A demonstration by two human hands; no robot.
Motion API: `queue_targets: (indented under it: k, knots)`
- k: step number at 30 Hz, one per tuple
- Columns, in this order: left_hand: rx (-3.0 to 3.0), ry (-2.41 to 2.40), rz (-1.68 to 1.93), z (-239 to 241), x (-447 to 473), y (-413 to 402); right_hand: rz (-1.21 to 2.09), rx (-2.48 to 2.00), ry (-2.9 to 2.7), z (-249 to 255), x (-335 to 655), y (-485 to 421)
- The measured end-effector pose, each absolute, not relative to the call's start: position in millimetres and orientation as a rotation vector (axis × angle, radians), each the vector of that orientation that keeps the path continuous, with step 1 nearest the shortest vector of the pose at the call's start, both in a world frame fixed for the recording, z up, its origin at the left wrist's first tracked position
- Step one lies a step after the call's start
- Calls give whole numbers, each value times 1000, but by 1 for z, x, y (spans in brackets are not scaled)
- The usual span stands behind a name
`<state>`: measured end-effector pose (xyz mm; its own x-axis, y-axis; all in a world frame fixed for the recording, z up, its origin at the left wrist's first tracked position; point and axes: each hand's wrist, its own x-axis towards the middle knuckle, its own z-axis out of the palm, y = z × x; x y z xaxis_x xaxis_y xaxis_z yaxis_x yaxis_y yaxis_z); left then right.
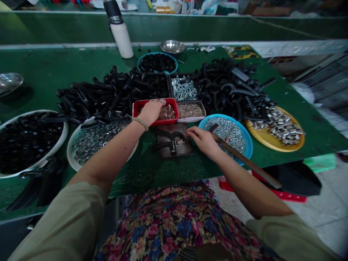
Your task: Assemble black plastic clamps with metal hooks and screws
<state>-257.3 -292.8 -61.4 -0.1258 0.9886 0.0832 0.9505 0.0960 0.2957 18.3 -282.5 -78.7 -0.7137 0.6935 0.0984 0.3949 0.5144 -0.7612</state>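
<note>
My left hand [151, 111] reaches over the red tray [135, 115] of small copper-coloured fasteners [167, 113]. Its fingertips are mostly hidden; a pale wrap shows on one finger. My right hand [202, 139] has thumb and fingers pinched together, and what they may hold is too small to make out. Just left of it, a black plastic clamp [172, 141] with a coiled spring [179, 142] lies on a dark metal plate [165, 154]. A hammer [244, 159] rests across the blue basin [250, 143], its handle beside my right forearm.
Black handle parts [95, 96] and hooked black parts [228, 87] are heaped at both sides. Around stand a tray of screws [184, 89], a tray of tiny fasteners [191, 110], a bowl of rings [91, 141], a yellow basin [261, 139] and a white bottle [122, 40].
</note>
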Motion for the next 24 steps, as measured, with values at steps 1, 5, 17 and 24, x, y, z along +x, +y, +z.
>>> queue_targets:
  k: [1,5,17,24]
  knots:
    - [1957,2205,514,-61,-255,-296,1023,-902,-2375,-79,19,-286]
    - [1734,1828,1002,-60,-232,-327,927,-955,-2418,-82,14,-291]
    - [1480,1623,1130,-101,-183,-384,526,-888,-2779,-81,14,-297]
    - [1663,1773,1027,-96,-180,-388,731,-916,-2508,-93,19,-299]
